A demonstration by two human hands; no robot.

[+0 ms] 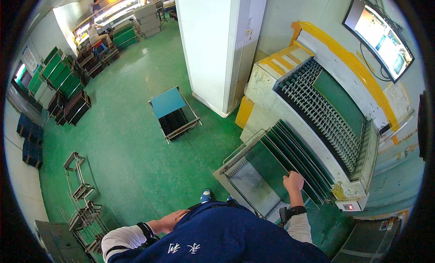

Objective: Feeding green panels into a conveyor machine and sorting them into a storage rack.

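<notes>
Head view, right hand: I see my right hand (293,181) out in front, fingers curled over the top edge of a green panel (272,165), gripping it.
Head view, panel: it stands on edge, tilted, in a slotted metal rack (244,184) just ahead of me, first in a row of like green panels (301,156) leaning side by side.
Head view, left hand: my left hand (171,219) rests low against my hip, touching my dark blue top; it holds nothing, fingers loosely together and flat.
Head view, wrists: a dark band sits on each wrist, white sleeves behind.
Head view, machine: beyond the rack stands a pale machine (272,82) with yellow edging; a roller conveyor (317,111) on top carries a green sheet (340,100).
Head view, wall: a monitor (380,34) hangs at upper right.
Head view, floor: the green floor (131,136) holds a small cart with a blue top (168,102), well apart from me, and empty wire racks (79,186) to my left.
Head view, background: a white cabinet (217,41) rises behind the cart.
</notes>
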